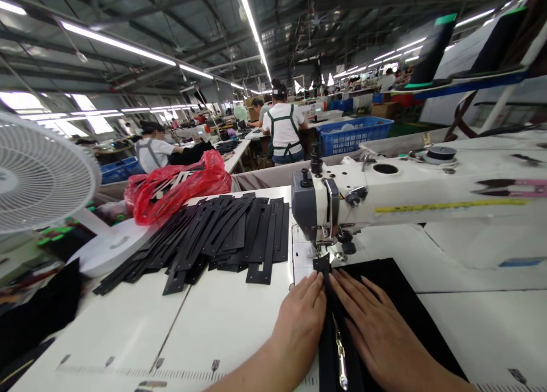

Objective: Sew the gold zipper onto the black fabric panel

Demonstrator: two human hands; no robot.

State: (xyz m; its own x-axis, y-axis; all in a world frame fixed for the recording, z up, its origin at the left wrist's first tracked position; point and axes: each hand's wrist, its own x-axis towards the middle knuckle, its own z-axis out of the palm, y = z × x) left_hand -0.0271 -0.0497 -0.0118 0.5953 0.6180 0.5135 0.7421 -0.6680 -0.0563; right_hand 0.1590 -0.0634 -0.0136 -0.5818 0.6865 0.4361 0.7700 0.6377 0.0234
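Observation:
Both hands lie over a black zipper point(327, 318) in front of the sewing machine's point(307, 209) presser foot. My left hand point(301, 312) rests flat along its left edge, fingers stretched forward and close together. On the other side, my right hand point(376, 323) is spread flat, pressing on a black fabric piece point(412, 303) beneath it. A shiny metal zipper pull point(341, 363) hangs between the wrists, toward me. The zipper's far end reaches the foot, and a small light shines by the needle. Part of the fabric is hidden under the right hand.
Black slotted strips point(231, 232) lie piled left of the machine. Behind them sits a red plastic bag point(177, 184); a white fan point(38, 175) stands at far left. Pink-handled snips point(513, 187) lie on the machine arm. Beyond are a blue basket point(354, 135) and people working.

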